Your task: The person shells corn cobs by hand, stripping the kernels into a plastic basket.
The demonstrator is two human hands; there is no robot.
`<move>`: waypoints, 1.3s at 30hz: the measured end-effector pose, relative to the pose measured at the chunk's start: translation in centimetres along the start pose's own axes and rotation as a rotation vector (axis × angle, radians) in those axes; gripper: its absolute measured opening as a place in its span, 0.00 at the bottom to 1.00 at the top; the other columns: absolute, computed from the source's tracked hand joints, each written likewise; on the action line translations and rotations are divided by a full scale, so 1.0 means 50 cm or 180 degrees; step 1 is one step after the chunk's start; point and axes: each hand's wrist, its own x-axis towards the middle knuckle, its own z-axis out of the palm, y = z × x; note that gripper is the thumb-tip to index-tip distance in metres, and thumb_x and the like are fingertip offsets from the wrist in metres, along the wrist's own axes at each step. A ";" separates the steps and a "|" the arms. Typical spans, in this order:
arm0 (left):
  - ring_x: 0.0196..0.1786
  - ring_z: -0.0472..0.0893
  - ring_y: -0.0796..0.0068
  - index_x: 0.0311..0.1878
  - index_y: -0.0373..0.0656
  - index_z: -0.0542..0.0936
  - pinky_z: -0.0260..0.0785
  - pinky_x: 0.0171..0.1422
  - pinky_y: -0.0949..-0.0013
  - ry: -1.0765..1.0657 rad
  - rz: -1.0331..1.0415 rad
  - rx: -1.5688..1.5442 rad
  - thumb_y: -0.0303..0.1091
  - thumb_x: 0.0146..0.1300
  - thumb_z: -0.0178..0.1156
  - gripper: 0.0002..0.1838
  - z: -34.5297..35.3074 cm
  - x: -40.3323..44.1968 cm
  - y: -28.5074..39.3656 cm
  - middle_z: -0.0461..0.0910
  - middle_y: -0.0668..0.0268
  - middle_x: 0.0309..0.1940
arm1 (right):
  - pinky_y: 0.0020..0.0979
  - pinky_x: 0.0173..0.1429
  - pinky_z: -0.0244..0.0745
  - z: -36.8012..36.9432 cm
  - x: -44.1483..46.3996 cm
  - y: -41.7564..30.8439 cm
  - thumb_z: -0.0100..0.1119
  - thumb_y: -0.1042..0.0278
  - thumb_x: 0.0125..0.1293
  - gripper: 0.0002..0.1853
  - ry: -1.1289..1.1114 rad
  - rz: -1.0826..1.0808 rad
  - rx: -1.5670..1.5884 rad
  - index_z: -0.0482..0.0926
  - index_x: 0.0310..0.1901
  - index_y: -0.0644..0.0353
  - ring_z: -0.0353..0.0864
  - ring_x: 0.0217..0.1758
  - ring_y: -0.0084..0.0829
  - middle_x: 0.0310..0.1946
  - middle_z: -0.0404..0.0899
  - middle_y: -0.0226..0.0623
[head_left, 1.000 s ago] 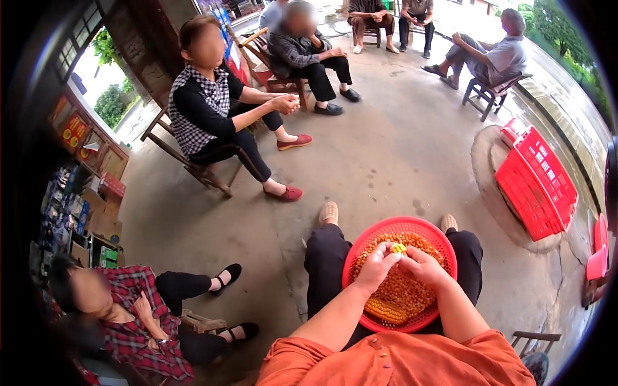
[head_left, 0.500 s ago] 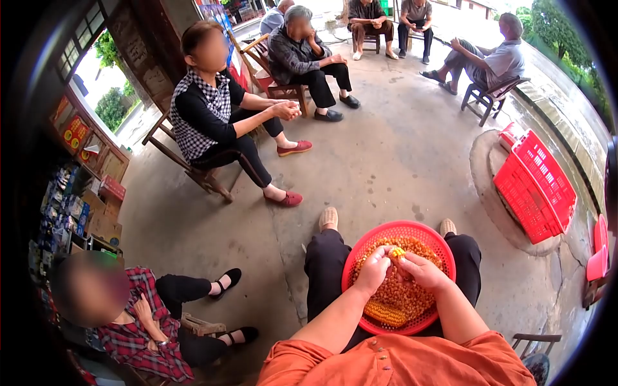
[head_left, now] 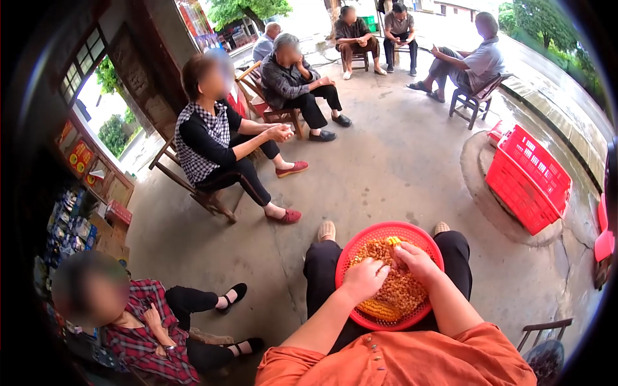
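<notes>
Item one: a yellow corn cob, over the far half of the round red plastic basket. My right grip is closed around it, one kernel-covered end projecting past the fingers; the remainder is hidden. My left grip is curled just beside it, above the basket's left half; I cannot tell how tightly it is closed or whether it has hold of anything.

Handling, in my judgement: light, stiff and ridged by its kernel rows, so unlikely to slip; the core is sturdy, though kernels may detach under thumb pressure. The sound hold is around the middle.

Within the basket: loose corn kernels, and a fuller cob lying on its side at the near left.

Surroundings: the basket rests between my black trouser legs. A red plastic crate stands well apart, beyond the basket to the right. A person in a checked top sits beyond it, leftward.
</notes>
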 end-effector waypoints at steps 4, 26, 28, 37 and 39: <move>0.37 0.81 0.50 0.37 0.42 0.82 0.73 0.42 0.53 -0.0062 0.0239 -0.0312 0.41 0.73 0.54 0.14 -0.056 -0.026 0.042 0.81 0.55 0.31 | 0.24 0.30 0.67 0.008 -0.017 -0.008 0.50 0.56 0.78 0.15 0.0276 -0.0112 -0.0269 0.73 0.35 0.56 0.70 0.25 0.18 0.25 0.74 0.26; 0.62 0.76 0.63 0.46 0.45 0.82 0.56 0.74 0.44 0.0461 0.3439 0.1252 0.30 0.59 0.60 0.11 -0.377 -0.295 0.636 0.81 0.60 0.51 | 0.25 0.34 0.71 0.056 -0.150 0.060 0.57 0.58 0.75 0.13 -0.0177 -0.0640 -0.1411 0.73 0.38 0.59 0.74 0.29 0.18 0.27 0.76 0.26; 0.61 0.76 0.63 0.47 0.44 0.81 0.56 0.73 0.44 0.0379 0.3457 0.1142 0.30 0.60 0.60 0.12 -0.371 -0.294 0.649 0.81 0.60 0.51 | 0.24 0.34 0.70 0.059 -0.159 0.031 0.58 0.57 0.75 0.14 -0.0313 -0.0416 -0.1470 0.73 0.37 0.58 0.72 0.30 0.17 0.27 0.74 0.26; 0.57 0.77 0.63 0.49 0.42 0.80 0.60 0.69 0.47 0.0094 0.3448 0.0620 0.29 0.62 0.59 0.12 -0.350 -0.264 0.675 0.81 0.57 0.50 | 0.31 0.41 0.74 0.045 -0.149 0.060 0.59 0.56 0.74 0.14 -0.0261 -0.1022 -0.1847 0.76 0.42 0.61 0.77 0.34 0.24 0.30 0.78 0.32; 0.56 0.77 0.63 0.50 0.41 0.79 0.60 0.68 0.47 0.0060 0.3460 0.0545 0.29 0.62 0.58 0.13 -0.349 -0.259 0.680 0.81 0.57 0.50 | 0.39 0.46 0.75 0.045 -0.158 0.049 0.61 0.53 0.70 0.18 -0.0237 -0.0927 -0.1934 0.78 0.47 0.62 0.82 0.40 0.42 0.35 0.81 0.48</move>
